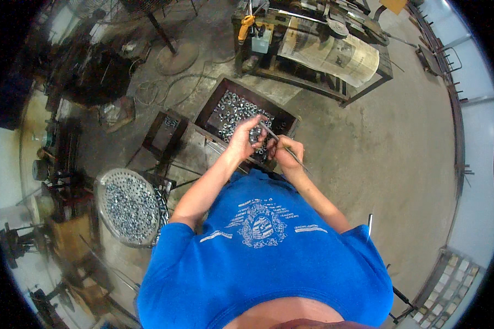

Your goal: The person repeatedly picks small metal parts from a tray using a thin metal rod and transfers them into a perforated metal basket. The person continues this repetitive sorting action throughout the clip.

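Observation:
A thin metal rod (297,159) slants across in front of me, its upper end by the fingers of my left hand. My right hand (288,153) is closed around the rod's middle. My left hand (246,138) has its fingers curled beside the rod's upper end; what lies inside them is too small to make out. Both hands are over the near part of a dark rectangular metal bin (206,109). Many loose shiny metal nuts (233,107) lie in that bin, partly hidden by my hands.
A smaller dark box (158,131) with a few metal pieces stands left of the bin. Lower left is a round perforated basket (101,189) heaped with small metal parts. Beyond stand a workbench (343,98) with newspaper (335,55) and a fan base (177,57); a cable crosses the floor.

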The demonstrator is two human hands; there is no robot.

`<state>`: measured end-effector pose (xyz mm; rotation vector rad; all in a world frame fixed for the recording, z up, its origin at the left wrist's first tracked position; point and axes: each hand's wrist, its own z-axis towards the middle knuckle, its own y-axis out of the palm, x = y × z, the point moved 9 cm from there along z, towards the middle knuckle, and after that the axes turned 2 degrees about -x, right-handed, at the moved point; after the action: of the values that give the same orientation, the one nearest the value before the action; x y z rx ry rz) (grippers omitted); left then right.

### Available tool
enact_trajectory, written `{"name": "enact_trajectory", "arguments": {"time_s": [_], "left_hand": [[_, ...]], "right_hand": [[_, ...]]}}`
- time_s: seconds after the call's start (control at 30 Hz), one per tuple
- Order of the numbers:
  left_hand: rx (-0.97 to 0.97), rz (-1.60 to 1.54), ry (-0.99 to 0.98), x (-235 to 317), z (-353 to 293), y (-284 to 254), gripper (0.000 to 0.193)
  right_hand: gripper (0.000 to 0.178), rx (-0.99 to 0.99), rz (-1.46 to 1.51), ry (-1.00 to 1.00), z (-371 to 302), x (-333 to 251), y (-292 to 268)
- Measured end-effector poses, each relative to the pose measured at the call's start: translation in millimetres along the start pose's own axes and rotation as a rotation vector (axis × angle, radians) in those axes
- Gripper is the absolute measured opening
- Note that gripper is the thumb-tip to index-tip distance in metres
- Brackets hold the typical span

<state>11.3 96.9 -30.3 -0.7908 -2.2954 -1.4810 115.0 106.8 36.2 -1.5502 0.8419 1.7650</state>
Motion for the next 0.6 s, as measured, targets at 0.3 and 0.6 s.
{"name": "enact_trajectory", "arguments": {"time_s": [0.3, 0.6], "left_hand": [[0.168, 0.125, 0.123, 33.0, 20.2, -50.2, 0.041], [0.101, 0.204, 0.048, 31.1, 21.7, -44.6, 0.032]], "right_hand": [[0.024, 0.069, 0.007, 0.145, -20.0, -2.7, -24.3], [0.015, -0.095, -0.117, -0.024, -12.2, -27.4, -4.7]]}}
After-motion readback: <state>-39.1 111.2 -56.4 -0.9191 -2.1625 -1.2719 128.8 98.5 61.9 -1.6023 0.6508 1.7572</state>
